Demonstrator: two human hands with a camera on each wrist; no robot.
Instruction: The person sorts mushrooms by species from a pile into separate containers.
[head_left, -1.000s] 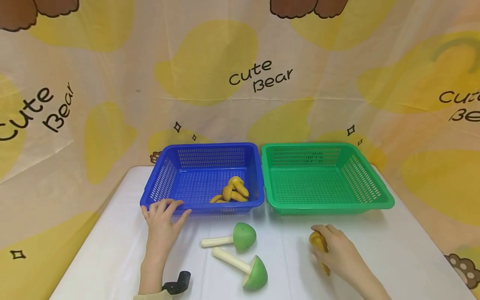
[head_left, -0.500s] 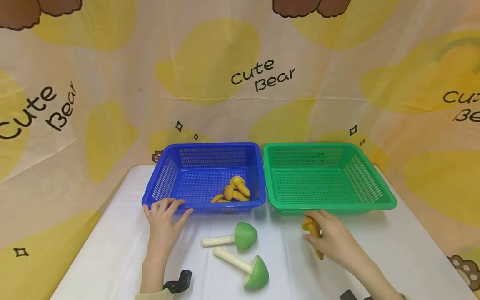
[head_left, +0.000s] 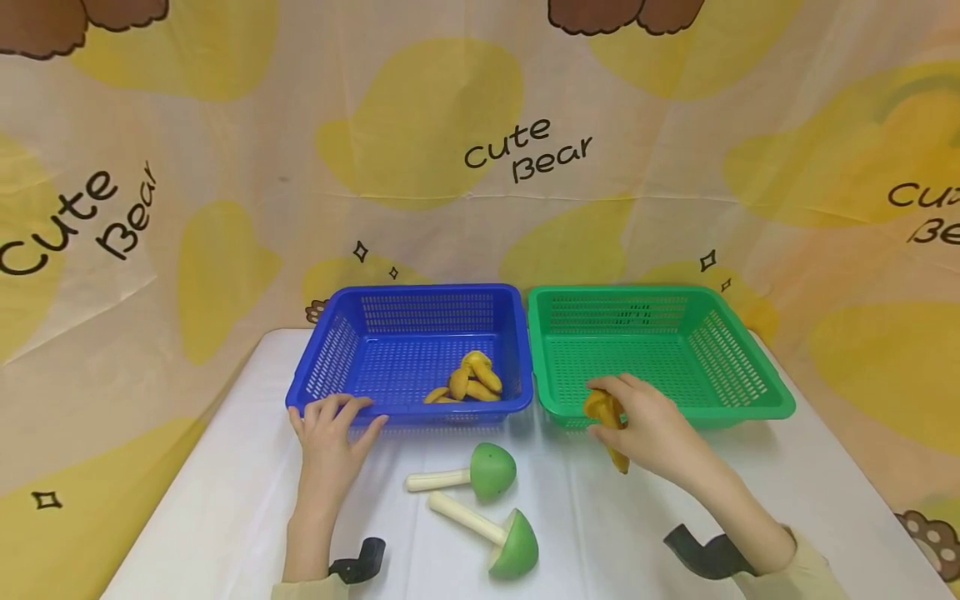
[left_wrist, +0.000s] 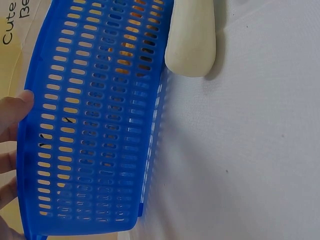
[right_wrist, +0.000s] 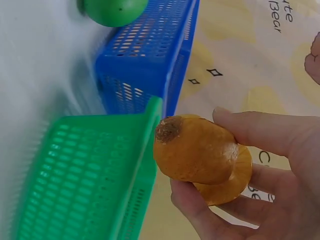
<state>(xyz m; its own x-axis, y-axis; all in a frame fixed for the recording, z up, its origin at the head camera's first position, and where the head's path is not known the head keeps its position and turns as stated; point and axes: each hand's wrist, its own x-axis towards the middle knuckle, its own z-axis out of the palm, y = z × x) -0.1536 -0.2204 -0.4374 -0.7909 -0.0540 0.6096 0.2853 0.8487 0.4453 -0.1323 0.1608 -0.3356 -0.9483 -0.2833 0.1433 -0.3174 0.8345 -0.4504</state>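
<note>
My right hand (head_left: 648,425) grips a yellow-brown toy mushroom (head_left: 606,421) at the front rim of the green basket (head_left: 720,414). The right wrist view shows thumb and fingers about the mushroom (right_wrist: 195,150), its dark-tipped stem end facing the camera. My left hand (head_left: 330,442) holds the front rim of the blue basket (head_left: 420,411) near its left corner. Seen from the left wrist, the thumb (left_wrist: 20,105) lies on the rim and the other fingers are beyond it. Several yellow-brown mushrooms (head_left: 480,375) lie in the blue basket's front right corner.
Two green-capped toy mushrooms with pale stems, an upper one (head_left: 492,472) and a lower one (head_left: 515,546), lie on the white tablecloth (head_left: 585,550) between my arms. The baskets stand side by side before a patterned cloth backdrop (head_left: 420,125).
My right hand has carried the yellow-brown mushroom forward and slightly left, from over the tablecloth to the green basket's front rim. The left hand stays at the blue basket's rim.
</note>
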